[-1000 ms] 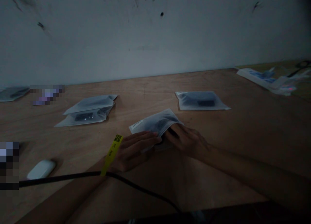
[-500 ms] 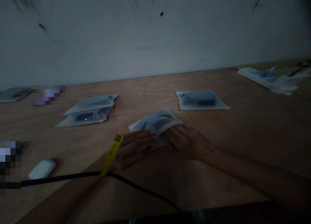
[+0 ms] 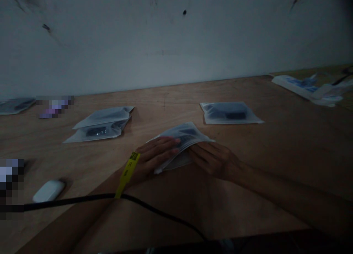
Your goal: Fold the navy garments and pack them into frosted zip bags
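A frosted zip bag (image 3: 190, 131) with something dark inside lies in front of me, its mouth gaping toward me. My left hand (image 3: 158, 151) rests flat across the bag's left part, fingers stretched out over the upper sheet; a yellow tag band (image 3: 128, 175) circles that wrist. From the right, my right hand (image 3: 216, 159) reaches into the bag's mouth with its fingers held together. Its fingertips are under the upper sheet, so whatever they hold is hidden.
Similar filled frosted bags lie beyond: a pair overlapping at left (image 3: 102, 123) and one bag at right (image 3: 230, 113). A white rounded case (image 3: 49, 190) sits at lower left. A black cable (image 3: 165, 215) crosses before me. Crumpled plastic packaging (image 3: 311, 88) lies far right, and a wall (image 3: 165, 44) stands behind.
My left hand has slid slightly up and farther onto the bag, showing its lower left corner. My right hand stays at the mouth, and the bag's upper right corner has shifted right.
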### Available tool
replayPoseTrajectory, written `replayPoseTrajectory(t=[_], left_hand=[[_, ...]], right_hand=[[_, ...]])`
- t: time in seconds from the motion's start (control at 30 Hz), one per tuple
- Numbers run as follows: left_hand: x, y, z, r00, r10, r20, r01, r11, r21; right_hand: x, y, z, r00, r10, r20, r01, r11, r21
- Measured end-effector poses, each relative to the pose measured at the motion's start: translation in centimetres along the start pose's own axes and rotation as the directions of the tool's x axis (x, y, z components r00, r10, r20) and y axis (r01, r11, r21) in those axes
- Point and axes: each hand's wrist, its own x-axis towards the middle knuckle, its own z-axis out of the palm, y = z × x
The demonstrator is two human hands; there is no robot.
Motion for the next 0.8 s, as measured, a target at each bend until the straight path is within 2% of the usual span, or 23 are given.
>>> replayPoseTrajectory(t=[0.13, 0.2, 0.27, 0.37, 0.5, 0.57, 0.67, 0.8], left_hand=[[0.2, -0.4, -0.1, 0.977, -0.076, 0.201, 0.064, 0.996, 0.066], [0.1, -0.6, -0.2, 0.963, -0.073, 0.26, 0.058, 0.996, 0.063], [0.0, -0.9, -0.2, 0.962, -0.037, 0.272, 0.024, 0.998, 0.052], [-0.2, -1.3, -0.2, 0.956, 0.002, 0.294, -0.02, 0.998, 0.056], [-0.2, -1.4, -0.2, 0.931, -0.002, 0.365, -0.036, 0.994, 0.099], [0.0, -1.2, -0.1, 0.922, 0.013, 0.387, -0.068, 0.989, 0.129], [0.2, -0.8, 0.0, 0.909, -0.023, 0.416, -0.069, 0.977, 0.204], [0.2, -0.5, 0.3, 0.907, -0.057, 0.416, -0.063, 0.961, 0.27]], right_hand=[[-0.3, 0.3, -0.1, 0.988, -0.129, -0.083, 0.134, 0.989, 0.063], [-0.3, 0.4, 0.0, 0.98, -0.133, -0.145, 0.146, 0.986, 0.08], [-0.1, 0.6, 0.1, 0.987, -0.066, -0.149, 0.081, 0.992, 0.095], [-0.1, 0.9, 0.3, 0.997, 0.002, -0.083, 0.009, 0.991, 0.136], [-0.3, 1.3, 0.4, 0.995, 0.002, -0.097, 0.018, 0.979, 0.203], [-0.3, 1.4, 0.4, 0.993, 0.015, -0.113, 0.008, 0.978, 0.207], [-0.2, 1.2, 0.4, 0.995, 0.024, -0.1, -0.004, 0.981, 0.193], [0.0, 0.1, 0.3, 0.99, -0.054, -0.127, 0.079, 0.976, 0.204]])
